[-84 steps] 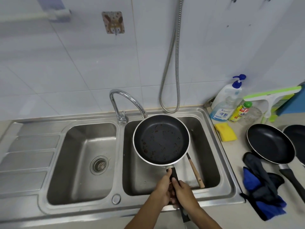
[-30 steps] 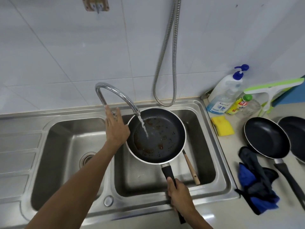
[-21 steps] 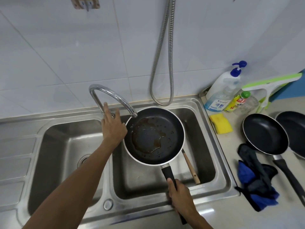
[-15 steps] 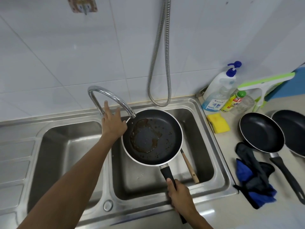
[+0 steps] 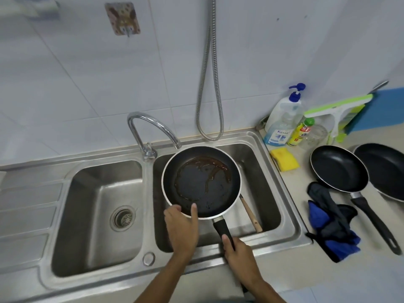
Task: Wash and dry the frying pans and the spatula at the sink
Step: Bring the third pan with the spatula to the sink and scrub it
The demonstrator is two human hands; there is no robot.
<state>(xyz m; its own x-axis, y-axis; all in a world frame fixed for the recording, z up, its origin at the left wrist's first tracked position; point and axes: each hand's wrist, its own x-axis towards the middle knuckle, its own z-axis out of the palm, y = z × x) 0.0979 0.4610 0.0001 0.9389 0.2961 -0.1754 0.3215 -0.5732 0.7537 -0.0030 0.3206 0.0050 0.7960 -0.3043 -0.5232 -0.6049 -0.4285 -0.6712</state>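
Observation:
A black frying pan (image 5: 203, 171) with a white rim hangs level over the right sink basin (image 5: 260, 171), under the faucet spout (image 5: 153, 125). Brownish water lies pooled inside it. My right hand (image 5: 237, 248) grips its black handle. My left hand (image 5: 182, 226) holds the pan's near rim, thumb inside the pan. A wooden spatula handle (image 5: 251, 213) sticks out from under the pan, lying in the basin. Two more black pans, one (image 5: 338, 169) and another (image 5: 384, 169), sit on the counter to the right. No water runs from the faucet.
A yellow sponge (image 5: 284, 159) lies by the sink's right edge. Soap bottles (image 5: 282, 121) and a green squeegee (image 5: 336, 110) stand at the back right. A blue and dark cloth (image 5: 332, 224) lies beside the nearer pan's handle. The left basin (image 5: 98, 215) has a drain. A metal hose (image 5: 209, 84) hangs on the wall.
Water ran into the pan and then stopped. My left hand left the faucet tap and came down onto the pan's near rim. The dirty water has spread across the pan.

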